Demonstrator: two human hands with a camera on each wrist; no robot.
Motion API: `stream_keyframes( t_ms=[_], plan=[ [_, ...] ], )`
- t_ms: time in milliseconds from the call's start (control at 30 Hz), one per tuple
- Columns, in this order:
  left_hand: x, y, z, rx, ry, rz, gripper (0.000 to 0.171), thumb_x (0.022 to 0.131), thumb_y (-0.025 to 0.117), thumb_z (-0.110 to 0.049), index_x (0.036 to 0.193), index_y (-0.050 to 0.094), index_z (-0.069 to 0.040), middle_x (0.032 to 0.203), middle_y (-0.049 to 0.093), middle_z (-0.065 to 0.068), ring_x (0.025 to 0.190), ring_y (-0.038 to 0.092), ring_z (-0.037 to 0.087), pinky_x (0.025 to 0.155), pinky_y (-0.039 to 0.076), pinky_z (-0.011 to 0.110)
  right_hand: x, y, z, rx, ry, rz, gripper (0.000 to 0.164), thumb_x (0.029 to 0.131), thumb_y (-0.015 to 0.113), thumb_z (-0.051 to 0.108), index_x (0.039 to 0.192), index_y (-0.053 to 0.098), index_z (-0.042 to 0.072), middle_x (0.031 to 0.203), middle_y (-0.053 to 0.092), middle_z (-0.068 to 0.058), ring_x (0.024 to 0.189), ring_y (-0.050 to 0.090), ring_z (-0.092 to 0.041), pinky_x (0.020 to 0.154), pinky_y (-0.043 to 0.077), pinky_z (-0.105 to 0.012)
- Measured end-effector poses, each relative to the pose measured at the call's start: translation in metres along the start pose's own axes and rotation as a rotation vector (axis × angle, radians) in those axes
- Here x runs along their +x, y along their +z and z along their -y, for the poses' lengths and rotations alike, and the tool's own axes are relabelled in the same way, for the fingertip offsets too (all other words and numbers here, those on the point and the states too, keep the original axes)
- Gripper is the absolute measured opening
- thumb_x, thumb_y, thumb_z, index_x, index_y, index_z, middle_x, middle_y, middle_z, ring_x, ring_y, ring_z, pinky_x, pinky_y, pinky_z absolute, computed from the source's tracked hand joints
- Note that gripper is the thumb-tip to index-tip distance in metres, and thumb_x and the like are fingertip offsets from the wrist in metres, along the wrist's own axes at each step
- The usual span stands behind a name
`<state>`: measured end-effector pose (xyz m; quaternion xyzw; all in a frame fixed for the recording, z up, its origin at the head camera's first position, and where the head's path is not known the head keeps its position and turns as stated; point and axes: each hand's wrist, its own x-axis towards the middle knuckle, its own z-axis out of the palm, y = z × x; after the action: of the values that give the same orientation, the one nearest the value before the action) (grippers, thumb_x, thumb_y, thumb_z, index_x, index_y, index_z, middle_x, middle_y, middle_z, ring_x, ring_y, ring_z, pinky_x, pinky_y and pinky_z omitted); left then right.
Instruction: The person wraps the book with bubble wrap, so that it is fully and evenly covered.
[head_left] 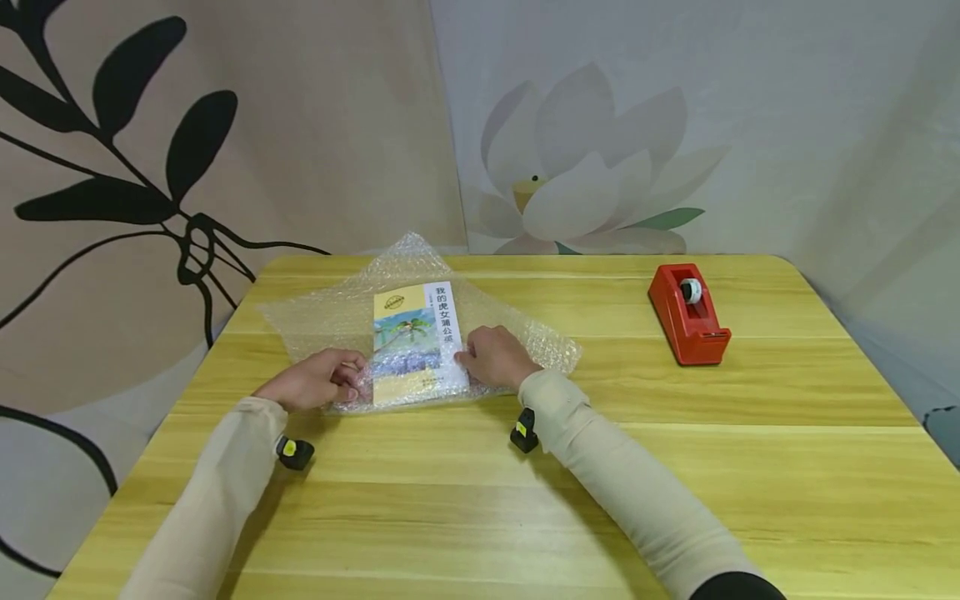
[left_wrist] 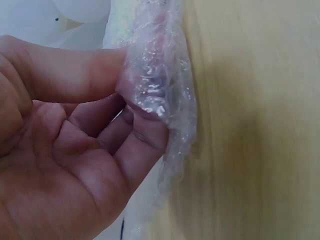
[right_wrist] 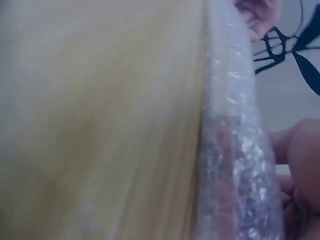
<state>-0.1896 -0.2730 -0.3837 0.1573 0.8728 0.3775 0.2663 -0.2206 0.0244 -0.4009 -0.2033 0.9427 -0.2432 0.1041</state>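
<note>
A book (head_left: 411,321) with a tree picture and Chinese lettering lies on a sheet of clear bubble wrap (head_left: 322,310), set with one corner pointing away. The near part of the wrap is folded over the lower cover. At the fold's left end, my left hand (head_left: 318,379) pinches the wrap between thumb and fingers, as the left wrist view also shows. My right hand (head_left: 497,357) grips the fold by the book's right edge. In the right wrist view, fingers show through the bubble wrap (right_wrist: 240,150), with the thumb on its other side.
A red tape dispenser (head_left: 686,321) with a roll of tape stands at the back right of the wooden table (head_left: 450,500). Behind the table's far edge hangs a curtain (head_left: 337,125) printed with leaves and a pale flower.
</note>
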Motion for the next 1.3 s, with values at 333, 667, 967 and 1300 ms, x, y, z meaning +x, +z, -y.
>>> stream_keyframes(
  t_ms=[333,667,967,1300],
  plan=[
    [0.002,0.004,-0.004,-0.004,-0.077,-0.032,0.036,0.088,0.057,0.013,0.123,0.051,0.008,0.099,0.074,0.016,0.081,0.065,0.016,0.061,0.049,0.026,-0.005,0.001,0.019,-0.305,-0.258,-0.209,0.029,0.087,0.075,0.002,0.112,0.063,0.01,0.102,0.067,-0.007,0.089,0.065,-0.021,0.062,0.057,-0.029],
    [0.001,0.002,-0.001,-0.072,-0.108,-0.049,0.035,0.088,0.057,0.016,0.121,0.051,0.006,0.095,0.074,0.013,0.077,0.065,0.016,0.057,0.047,0.024,-0.013,-0.002,0.034,-0.355,-0.346,-0.016,0.039,0.084,0.068,-0.009,0.115,0.074,0.015,0.114,0.071,-0.005,0.103,0.07,-0.021,0.085,0.06,-0.027],
    [0.001,0.004,-0.003,-0.1,-0.097,-0.059,0.043,0.091,0.057,0.008,0.132,0.042,0.005,0.098,0.075,0.016,0.08,0.068,0.015,0.054,0.038,0.024,-0.019,0.001,0.035,-0.443,-0.343,0.001,0.041,0.092,0.071,0.044,0.127,0.069,0.022,0.113,0.067,-0.004,0.096,0.063,-0.017,0.074,0.059,-0.03],
    [0.002,0.007,-0.004,-0.107,-0.105,-0.097,0.043,0.095,0.059,-0.001,0.134,0.042,0.004,0.096,0.073,0.014,0.08,0.067,0.016,0.057,0.043,0.026,-0.02,0.003,0.033,-0.468,-0.307,-0.006,0.046,0.093,0.069,0.047,0.13,0.068,0.02,0.118,0.064,-0.006,0.099,0.061,-0.017,0.077,0.059,-0.029]
  ],
)
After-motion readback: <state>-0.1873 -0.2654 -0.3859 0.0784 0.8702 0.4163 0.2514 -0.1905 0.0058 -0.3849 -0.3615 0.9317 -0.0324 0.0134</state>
